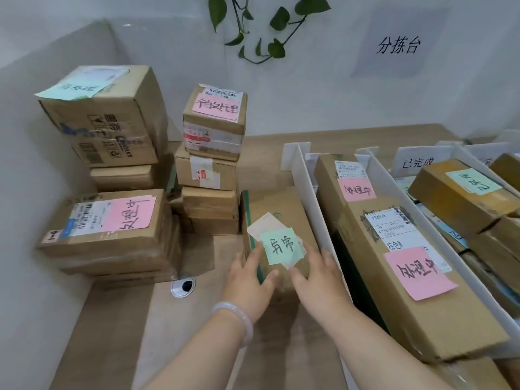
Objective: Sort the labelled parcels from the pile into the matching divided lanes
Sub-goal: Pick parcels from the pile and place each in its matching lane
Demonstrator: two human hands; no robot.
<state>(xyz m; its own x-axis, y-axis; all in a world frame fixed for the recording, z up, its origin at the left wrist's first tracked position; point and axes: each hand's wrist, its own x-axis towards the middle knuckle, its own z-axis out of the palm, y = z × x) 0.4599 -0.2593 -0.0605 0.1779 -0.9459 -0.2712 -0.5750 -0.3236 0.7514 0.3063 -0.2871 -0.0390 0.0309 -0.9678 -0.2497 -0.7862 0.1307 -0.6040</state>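
Small parcel point(281, 204) w/ a green note point(281, 246) stuck on top lies flat on the table point(261, 147), its right side just beside the first white divider point(309, 204), outside the lanes. A second paler paper slip peeks out under the note.

Both hands are on its near end. Left hand point(247, 280) is at the near-left corner: fingers mostly straight and lying up along the left edge, thumb across the top near the note's bottom corner. Right hand point(320, 277) is at the near-right: fingers loosely spread and flat on the top by the divider, thumb pointing in toward the left thumb. Neither hand curls round the box, and the thumbs are close but apart. Both forearms reach in from the bottom edge; a pale bracelet point(239, 319) sits on the left wrist.

Right of the divider, a long box point(439, 319) w/ two pink notes fills the first lane. Next lane over holds a box w/ a green note point(455, 192).

Left of the parcel sits the pile: a middle stack point(208, 175) touching the parcel's far-left corner, a flat box w/ a pink note point(112, 220), and a big box point(112, 116) on top at the back. A round cable hole point(183, 285) sits in the table near the left hand.
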